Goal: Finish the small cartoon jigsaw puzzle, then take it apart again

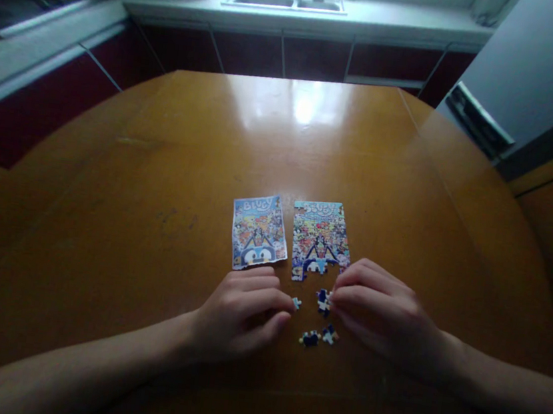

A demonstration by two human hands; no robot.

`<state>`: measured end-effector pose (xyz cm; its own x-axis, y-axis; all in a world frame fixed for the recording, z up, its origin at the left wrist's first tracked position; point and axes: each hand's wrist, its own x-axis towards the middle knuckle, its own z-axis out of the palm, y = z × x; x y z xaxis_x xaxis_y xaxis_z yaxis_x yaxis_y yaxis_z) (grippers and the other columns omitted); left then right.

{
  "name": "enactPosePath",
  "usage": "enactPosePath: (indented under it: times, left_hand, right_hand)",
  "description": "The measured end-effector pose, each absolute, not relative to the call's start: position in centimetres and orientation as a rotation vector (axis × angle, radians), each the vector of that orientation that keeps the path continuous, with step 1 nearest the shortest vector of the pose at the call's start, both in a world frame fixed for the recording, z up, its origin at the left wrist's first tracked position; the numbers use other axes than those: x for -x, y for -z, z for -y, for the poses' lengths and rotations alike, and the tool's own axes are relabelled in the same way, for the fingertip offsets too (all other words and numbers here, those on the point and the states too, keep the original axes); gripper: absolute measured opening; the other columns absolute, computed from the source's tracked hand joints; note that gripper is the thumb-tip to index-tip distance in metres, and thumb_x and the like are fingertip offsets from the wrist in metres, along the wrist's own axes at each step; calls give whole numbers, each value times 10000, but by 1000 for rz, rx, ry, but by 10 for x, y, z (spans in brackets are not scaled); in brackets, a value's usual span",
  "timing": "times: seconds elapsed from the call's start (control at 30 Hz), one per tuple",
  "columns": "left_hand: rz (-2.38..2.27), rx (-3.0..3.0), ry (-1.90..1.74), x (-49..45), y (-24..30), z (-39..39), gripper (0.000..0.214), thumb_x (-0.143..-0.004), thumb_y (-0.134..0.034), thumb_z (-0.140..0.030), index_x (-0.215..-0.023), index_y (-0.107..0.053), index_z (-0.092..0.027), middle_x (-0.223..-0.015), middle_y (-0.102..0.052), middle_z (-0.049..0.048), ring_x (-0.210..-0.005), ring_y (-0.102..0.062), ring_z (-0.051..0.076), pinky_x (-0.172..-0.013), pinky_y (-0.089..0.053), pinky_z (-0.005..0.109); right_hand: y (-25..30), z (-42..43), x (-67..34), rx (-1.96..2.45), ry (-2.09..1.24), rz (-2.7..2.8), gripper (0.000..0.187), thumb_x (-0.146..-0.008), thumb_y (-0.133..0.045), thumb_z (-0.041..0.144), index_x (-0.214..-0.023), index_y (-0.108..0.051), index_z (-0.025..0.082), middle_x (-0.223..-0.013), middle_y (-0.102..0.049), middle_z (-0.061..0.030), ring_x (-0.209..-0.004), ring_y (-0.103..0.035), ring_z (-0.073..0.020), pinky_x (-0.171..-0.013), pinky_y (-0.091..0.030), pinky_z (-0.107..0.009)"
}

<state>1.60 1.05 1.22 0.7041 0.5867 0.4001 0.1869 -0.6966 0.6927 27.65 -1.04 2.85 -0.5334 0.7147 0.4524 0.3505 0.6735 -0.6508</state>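
Observation:
A colourful jigsaw puzzle (320, 236) lies on the table, its lower edge gapped where the penguin-like face is only partly filled in. Left of it is a paper reference picture (259, 232) with the same design. My left hand (246, 311) rests with fingers curled, index fingertip and thumb at a small light blue puzzle piece (297, 303). Below the puzzle's lower right corner, my right hand (380, 307) has its fingers pinched at a dark blue and white puzzle piece (323, 302); its fingertips partly hide it. Closer to me lie a dark blue piece (310, 339) and a white-and-blue piece (329, 334).
The wooden table (189, 136) has rounded sides. Beyond it runs a counter (405, 18) with a double sink (264, 0) and a faucet. A pale fridge-like appliance (540, 71) stands at right, and a stovetop (38, 10) at left.

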Motion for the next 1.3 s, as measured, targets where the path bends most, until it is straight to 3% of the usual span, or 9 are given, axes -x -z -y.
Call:
enactPosePath:
  times: [0.17,0.4,0.6,0.77,0.83,1.0,1.3]
  left_hand:
    - [-684,-2304,-888,-19,-12,-11,82,-879,-652,-120,-954,-676,-142,-759,-647,43,-691,-547,141,-635,-453,272]
    - [-646,-2255,-907,-27,-12,-10,233,-880,-682,-108,-1106,-652,-156,-1003,-713,71,-897,-605,171,-812,-506,322]
    - [-698,-2021,-780,-30,-17,-3,65,-881,-671,-130,-943,-662,-147,-821,-654,36,-738,-582,124,-658,-487,231]
    - [-635,-1938,-720,-32,-20,2,250,-886,-571,-71,-1117,-639,-138,-873,-617,56,-720,-567,114,-617,-481,211]
    - [-577,-1976,-739,-33,-21,2,259,-887,-541,-51,-1100,-663,-137,-879,-615,66,-741,-570,119,-634,-486,216]
    - [-683,-1947,-842,-33,-17,3,57,-855,-686,-102,-899,-663,-129,-804,-658,48,-724,-604,121,-653,-492,216]
    - [-670,-1864,-927,-32,-13,5,216,-750,-841,-245,-837,-676,-135,-765,-668,41,-680,-604,127,-611,-489,218]
  right_hand:
    - [-27,8,-277,820,-667,2120,116,-868,-625,70,-965,-631,133,-869,-648,-88,-832,-579,-174,-721,-521,-316]
    - [-24,11,-266,709,-783,2114,126,-877,-601,45,-973,-617,123,-871,-654,-89,-817,-565,-168,-713,-507,-319]
    - [-21,16,-259,631,-745,2113,107,-869,-610,33,-934,-622,117,-887,-646,-99,-818,-550,-165,-699,-496,-309]
    - [-19,20,-259,783,-740,2106,59,-867,-634,76,-898,-623,126,-814,-635,-66,-759,-547,-152,-668,-469,-299]
    - [-20,24,-260,870,-814,2124,37,-872,-639,106,-861,-626,139,-788,-631,-50,-733,-555,-146,-647,-464,-288]
    - [-20,34,-257,927,-958,2068,96,-845,-674,105,-926,-644,147,-826,-653,-46,-745,-594,-140,-653,-494,-261]
    - [-25,31,-251,622,-746,2059,149,-858,-619,15,-984,-648,88,-895,-657,-122,-788,-591,-158,-648,-521,-274]
